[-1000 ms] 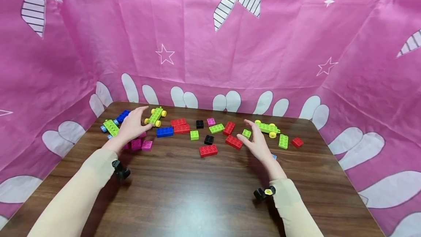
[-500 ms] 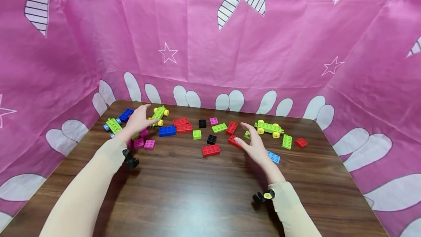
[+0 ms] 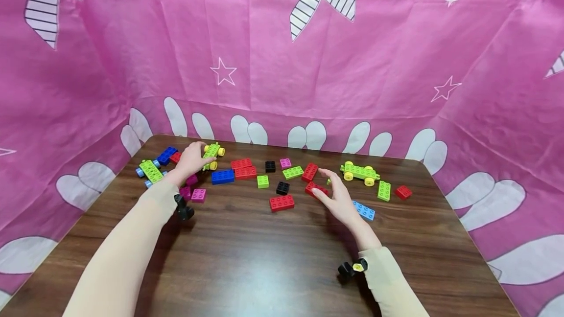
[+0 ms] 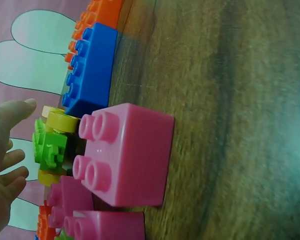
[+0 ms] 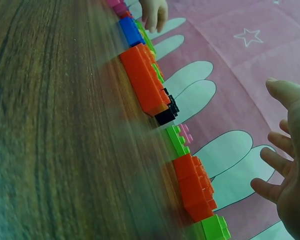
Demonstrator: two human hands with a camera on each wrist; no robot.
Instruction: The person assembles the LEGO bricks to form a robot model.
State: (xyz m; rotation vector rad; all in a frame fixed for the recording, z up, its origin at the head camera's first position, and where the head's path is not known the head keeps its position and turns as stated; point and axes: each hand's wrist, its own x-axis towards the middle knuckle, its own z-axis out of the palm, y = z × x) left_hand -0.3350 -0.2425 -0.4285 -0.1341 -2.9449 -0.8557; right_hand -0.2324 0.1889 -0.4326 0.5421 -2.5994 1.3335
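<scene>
My left hand [image 3: 191,160] reaches over the far left of the table, thumb and fingers spread beside a lime-green car base with yellow wheels [image 3: 213,150]. In the left wrist view the fingers appear just above that car base [image 4: 51,145], with nothing gripped. A pink square brick [image 4: 135,155] stands close to that camera. My right hand [image 3: 341,202] hovers with its fingers apart, partly covering a red brick [image 3: 314,188] and nearly all of a small green brick. The right wrist view has this hand [image 5: 295,160] holding nothing. A light-blue brick [image 3: 364,210] lies beside its wrist.
Red, black, green and pink bricks are scattered mid-table, among them a red brick [image 3: 282,203]. On the right lies another yellow-wheeled car base [image 3: 360,171]; at far left, a blue-wheeled one [image 3: 151,171]. A pink curtain [image 3: 264,62] hangs behind the table [image 3: 264,258].
My left hand has shifted right, closer to the yellow-wheeled car base. The right hand has come slightly nearer, and the light-blue brick beside it shows more. The view has swung a little.
</scene>
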